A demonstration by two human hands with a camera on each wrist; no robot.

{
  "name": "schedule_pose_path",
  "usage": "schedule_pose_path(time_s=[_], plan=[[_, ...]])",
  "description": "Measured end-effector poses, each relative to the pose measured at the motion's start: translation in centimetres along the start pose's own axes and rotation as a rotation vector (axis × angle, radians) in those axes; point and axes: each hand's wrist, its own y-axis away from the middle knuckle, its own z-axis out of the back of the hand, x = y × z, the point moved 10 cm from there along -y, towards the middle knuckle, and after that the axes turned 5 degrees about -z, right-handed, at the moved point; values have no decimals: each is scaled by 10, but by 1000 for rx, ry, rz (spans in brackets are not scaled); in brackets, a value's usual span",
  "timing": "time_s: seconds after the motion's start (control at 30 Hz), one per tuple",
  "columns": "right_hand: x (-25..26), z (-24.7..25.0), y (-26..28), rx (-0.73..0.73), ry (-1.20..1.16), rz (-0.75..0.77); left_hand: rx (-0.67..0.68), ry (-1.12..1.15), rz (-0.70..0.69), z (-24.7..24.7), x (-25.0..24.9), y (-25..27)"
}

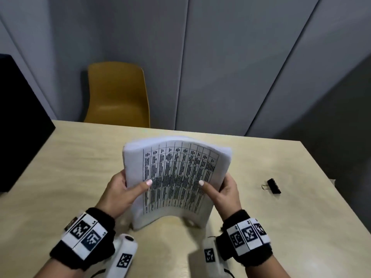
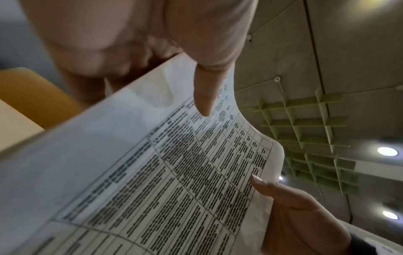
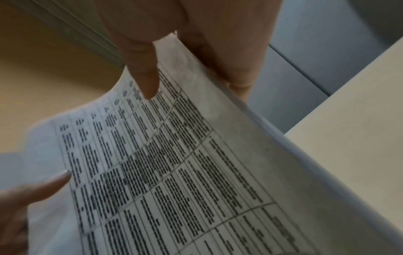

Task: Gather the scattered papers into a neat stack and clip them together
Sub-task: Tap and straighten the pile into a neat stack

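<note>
A stack of white papers (image 1: 176,177) with a printed table on the front sheet stands on its lower edge on the light wooden table (image 1: 70,167), bowed outward. My left hand (image 1: 122,189) grips its left side, thumb on the front sheet and fingers behind. My right hand (image 1: 222,189) grips the right side the same way. In the left wrist view the papers (image 2: 152,181) fill the frame under my left thumb (image 2: 205,96); the right wrist view shows the papers (image 3: 174,163) under my right thumb (image 3: 146,75). A black binder clip (image 1: 273,186) lies on the table to the right, untouched.
A yellow chair (image 1: 118,95) stands behind the table's far edge. A black object (image 1: 18,125) sits at the table's far left corner. Grey wall panels (image 1: 220,57) rise behind. The table's right edge lies just past the clip.
</note>
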Motion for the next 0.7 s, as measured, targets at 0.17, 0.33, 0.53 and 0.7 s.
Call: schedule_pose_path(time_s=[0.17,0.33,0.53,0.7], plan=[[6,2,-3,-76,-64,18,-129,-67,-37,9,-2,-3],[12,4,-1,-104,-55,50,-122,-75,-84,2,-9,2],[77,10,23,-255,209,444,-270,-341,-495,8,-80,17],[112,-6,34,-254,500,638,-218,-746,-653,-13,-112,21]])
